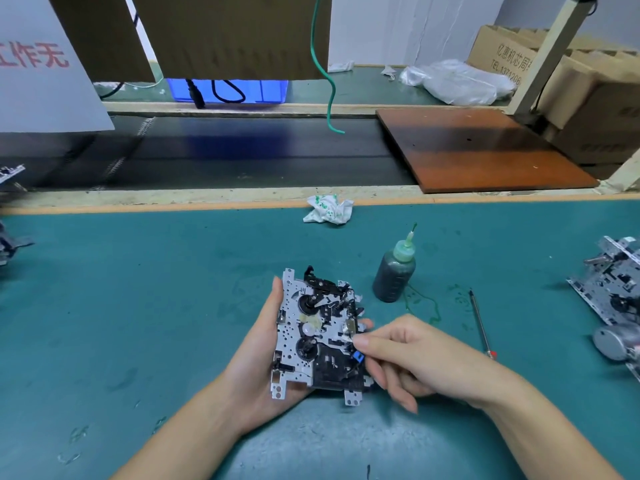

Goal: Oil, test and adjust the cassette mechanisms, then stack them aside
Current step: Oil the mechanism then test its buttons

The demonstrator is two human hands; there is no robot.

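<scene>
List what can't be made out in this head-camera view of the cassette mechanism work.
- Underside of the cassette mechanism: hidden by the left hand that holds it.
- What the right hand does at the mechanism's right edge: its fingertips cover that spot.
- Mechanisms at right: cut off by the frame edge.
- Parts at far left: cut off, blurred.
- Oil bottle level: dark, unreadable.

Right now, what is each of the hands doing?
Left hand: holds the cassette mechanism from beneath, fingers curled round its edges.
Right hand: fingers curled, fingertips at the mechanism's right edge; a pinch cannot be told.
</scene>
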